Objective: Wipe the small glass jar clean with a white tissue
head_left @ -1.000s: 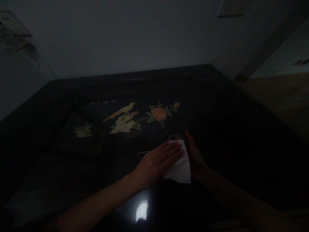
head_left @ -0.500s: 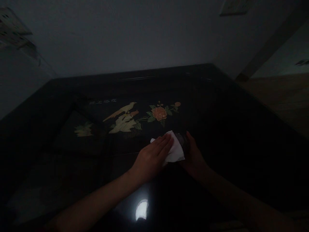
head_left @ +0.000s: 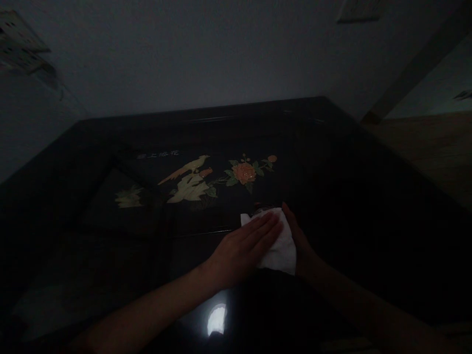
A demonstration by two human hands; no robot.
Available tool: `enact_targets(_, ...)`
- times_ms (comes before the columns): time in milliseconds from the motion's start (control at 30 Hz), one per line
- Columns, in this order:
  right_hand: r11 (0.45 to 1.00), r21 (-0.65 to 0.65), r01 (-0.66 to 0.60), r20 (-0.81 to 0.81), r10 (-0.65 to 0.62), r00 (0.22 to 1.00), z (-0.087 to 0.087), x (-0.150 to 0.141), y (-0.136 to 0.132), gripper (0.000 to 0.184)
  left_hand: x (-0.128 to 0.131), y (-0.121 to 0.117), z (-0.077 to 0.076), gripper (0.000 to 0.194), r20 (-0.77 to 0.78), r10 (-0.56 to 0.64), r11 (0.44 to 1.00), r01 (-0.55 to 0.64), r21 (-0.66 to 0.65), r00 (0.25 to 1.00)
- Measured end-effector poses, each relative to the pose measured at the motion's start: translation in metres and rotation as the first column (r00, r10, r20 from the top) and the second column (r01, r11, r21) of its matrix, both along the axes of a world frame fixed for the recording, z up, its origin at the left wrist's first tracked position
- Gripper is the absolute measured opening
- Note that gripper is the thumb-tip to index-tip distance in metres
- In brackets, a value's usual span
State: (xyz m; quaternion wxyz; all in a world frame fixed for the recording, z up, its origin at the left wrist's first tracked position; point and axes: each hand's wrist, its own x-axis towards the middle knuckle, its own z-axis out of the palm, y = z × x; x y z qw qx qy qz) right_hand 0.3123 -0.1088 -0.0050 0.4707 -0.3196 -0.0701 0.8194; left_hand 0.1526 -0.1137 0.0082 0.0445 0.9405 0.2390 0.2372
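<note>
The room is very dark. My left hand [head_left: 243,248] lies flat, fingers stretched out, on a white tissue [head_left: 283,250] and presses it against a small dark container [head_left: 262,208], of which only a bit of rim shows. My right hand [head_left: 298,237] is curled round the far side of that container, fingers partly hidden behind the tissue. Both hands sit over the front middle of a glossy black lacquered table [head_left: 332,162].
The tabletop bears an inlaid bird and an orange flower [head_left: 221,174] just beyond my hands. A bright light reflection [head_left: 217,319] shines near the front edge. A pale wall stands behind the table, and wooden floor [head_left: 435,147] lies to the right.
The tissue under my left hand slid away from me and to the left, then back toward me and right. My right hand has stayed about where it was.
</note>
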Motion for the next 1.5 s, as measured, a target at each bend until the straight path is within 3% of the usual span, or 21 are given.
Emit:
enact_targets(133, 0.999, 0.016, 0.046, 0.076, -0.047, 0.996, 0.004, -0.004, -0.001, 0.03, -0.002, 0.003, -0.002, 0.067, -0.062, 0.099, 0.994, -0.102, -0.04, 0.993)
enact_targets(267, 0.999, 0.03, 0.044, 0.048, -0.045, 0.998, 0.004, -0.004, 0.001, 0.029, -0.006, 0.005, -0.004, 0.062, -0.055, 0.141, 0.99, -0.142, -0.02, 0.989)
enact_targets(500, 0.998, -0.056, 0.025, 0.014, -0.024, 1.0, 0.006, 0.0, 0.008, 0.032, -0.012, 0.003, -0.001, 0.044, 0.003, 0.097, 0.993, -0.097, 0.07, 0.995)
enact_targets(767, 0.999, -0.035, 0.039, 0.046, -0.037, 0.998, -0.004, -0.002, 0.007, 0.04, -0.005, -0.002, 0.004, 0.04, 0.073, 0.009, 0.997, -0.014, 0.074, 0.997)
enact_targets(900, 0.999, -0.011, 0.034, 0.079, -0.033, 0.996, -0.004, -0.004, 0.003, 0.041, 0.0, -0.001, 0.004, 0.046, 0.03, 0.013, 1.0, -0.013, 0.021, 0.999)
enact_targets(1167, 0.997, 0.01, 0.08, 0.062, -0.081, 0.995, 0.009, -0.006, 0.0, 0.029, -0.002, 0.002, 0.001, 0.064, -0.054, 0.14, 0.988, -0.143, -0.052, 0.989)
enact_targets(1500, 0.969, -0.159, 0.188, 0.079, -0.177, 0.981, 0.014, 0.0, 0.007, 0.034, -0.006, 0.002, 0.009, 0.037, 0.051, 0.141, 0.979, -0.147, 0.141, 0.989)
